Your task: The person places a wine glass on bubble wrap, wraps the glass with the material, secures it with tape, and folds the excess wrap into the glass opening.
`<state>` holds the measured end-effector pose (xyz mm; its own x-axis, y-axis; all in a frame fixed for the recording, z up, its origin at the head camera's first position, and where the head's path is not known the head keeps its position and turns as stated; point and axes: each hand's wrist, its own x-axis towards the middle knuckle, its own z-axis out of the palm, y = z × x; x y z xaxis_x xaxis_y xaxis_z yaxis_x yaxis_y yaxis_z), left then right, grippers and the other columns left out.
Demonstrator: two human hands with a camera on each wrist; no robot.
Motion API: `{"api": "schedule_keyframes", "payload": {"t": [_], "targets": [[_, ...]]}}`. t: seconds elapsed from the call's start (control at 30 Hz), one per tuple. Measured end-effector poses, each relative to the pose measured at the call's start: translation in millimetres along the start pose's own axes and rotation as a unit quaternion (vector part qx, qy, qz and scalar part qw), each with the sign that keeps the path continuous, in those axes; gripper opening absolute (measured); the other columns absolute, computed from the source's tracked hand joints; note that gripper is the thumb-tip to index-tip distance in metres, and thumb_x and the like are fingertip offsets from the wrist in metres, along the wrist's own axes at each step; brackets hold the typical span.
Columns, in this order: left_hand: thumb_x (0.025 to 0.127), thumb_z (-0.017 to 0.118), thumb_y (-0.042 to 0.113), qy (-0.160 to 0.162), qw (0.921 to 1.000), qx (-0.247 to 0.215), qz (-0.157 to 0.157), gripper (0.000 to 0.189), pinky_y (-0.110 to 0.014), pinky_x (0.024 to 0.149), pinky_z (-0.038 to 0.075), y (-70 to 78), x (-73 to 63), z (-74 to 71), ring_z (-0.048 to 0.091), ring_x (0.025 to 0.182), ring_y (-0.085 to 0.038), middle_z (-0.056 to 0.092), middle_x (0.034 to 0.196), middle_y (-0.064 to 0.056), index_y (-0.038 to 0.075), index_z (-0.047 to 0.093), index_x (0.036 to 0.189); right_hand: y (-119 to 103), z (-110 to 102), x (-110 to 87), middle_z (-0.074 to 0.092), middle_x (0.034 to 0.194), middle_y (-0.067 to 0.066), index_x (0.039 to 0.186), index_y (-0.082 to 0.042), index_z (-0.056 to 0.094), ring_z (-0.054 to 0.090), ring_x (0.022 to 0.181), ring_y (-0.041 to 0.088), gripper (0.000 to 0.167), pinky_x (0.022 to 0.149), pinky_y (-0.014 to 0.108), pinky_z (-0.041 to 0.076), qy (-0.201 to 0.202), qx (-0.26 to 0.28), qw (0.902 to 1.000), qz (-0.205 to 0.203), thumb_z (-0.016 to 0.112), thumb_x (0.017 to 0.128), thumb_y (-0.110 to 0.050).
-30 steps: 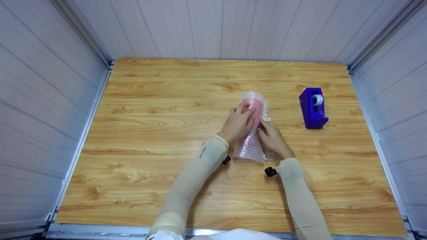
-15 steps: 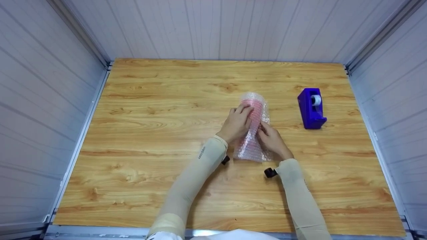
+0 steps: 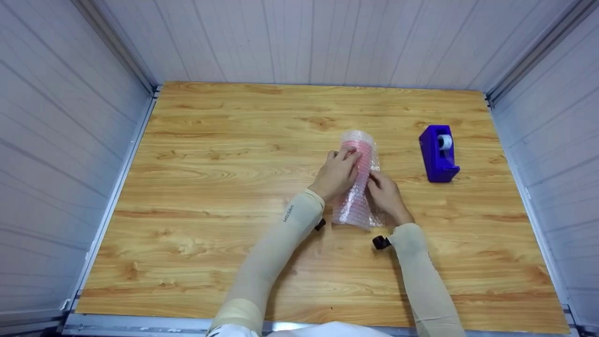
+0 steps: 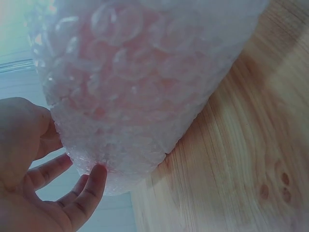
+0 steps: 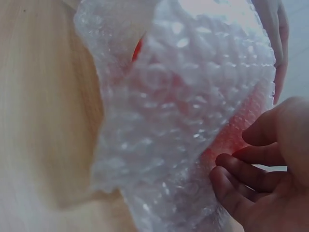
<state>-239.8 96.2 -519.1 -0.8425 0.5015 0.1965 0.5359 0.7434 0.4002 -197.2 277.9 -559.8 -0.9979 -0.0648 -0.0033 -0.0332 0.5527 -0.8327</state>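
A pink-red object, its kind hidden, lies rolled inside clear bubble wrap (image 3: 356, 208) right of the table's middle. My left hand (image 3: 336, 175) holds the roll from above and the left, fingers bent over its upper part. In the left wrist view, fingertips of the left hand (image 4: 79, 198) touch the bubble wrap near its end. On the roll's right side, my right hand (image 3: 387, 196) pinches the wrap. Close up in the right wrist view, thumb and fingers of the right hand (image 5: 270, 169) meet at the bubble wrap (image 5: 164, 130), whose loose layer stands out from the roll.
A blue tape dispenser (image 3: 438, 157) with a roll of clear tape (image 3: 445, 141) stands to the right of the roll. The wooden table (image 3: 210, 164) is enclosed by white panel walls (image 3: 290, 42) at the back and both sides.
Both hands stay on the bubble-wrapped roll. The right hand's fingertips have shifted slightly right along its side; the left hand keeps nearly the same place.
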Motion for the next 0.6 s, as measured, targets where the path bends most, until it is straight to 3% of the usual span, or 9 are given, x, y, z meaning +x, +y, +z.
{"api": "schedule_keyframes", "payload": {"t": [0.4,0.6], "targets": [[0.105,0.047,0.026,-0.005,0.9996,0.027,-0.004,0.041,-0.036,0.091,0.051,4.8,3.2,3.4,0.052,0.115,-0.031,0.049,0.144,-0.007,0.014,0.056,0.143,-3.8,-7.7,-2.5,0.060,0.130,0.024,0.148,0.001,0.044,0.058,0.117,0.036,0.046,0.102,0.046,0.044,0.028,0.050,0.9977,0.037,0.047,0.106,-0.017],[0.105,0.047,0.026,-0.004,0.9998,0.019,-0.007,0.041,-0.036,0.091,0.051,5.0,2.3,3.4,0.052,0.115,-0.031,0.050,0.144,-0.009,0.013,0.056,0.143,-3.6,-4.6,-2.0,0.046,0.148,0.019,0.155,-0.008,0.036,0.052,0.126,0.035,0.055,0.103,0.047,0.044,0.006,0.085,0.9950,0.052,0.044,0.108,-0.035]]}}
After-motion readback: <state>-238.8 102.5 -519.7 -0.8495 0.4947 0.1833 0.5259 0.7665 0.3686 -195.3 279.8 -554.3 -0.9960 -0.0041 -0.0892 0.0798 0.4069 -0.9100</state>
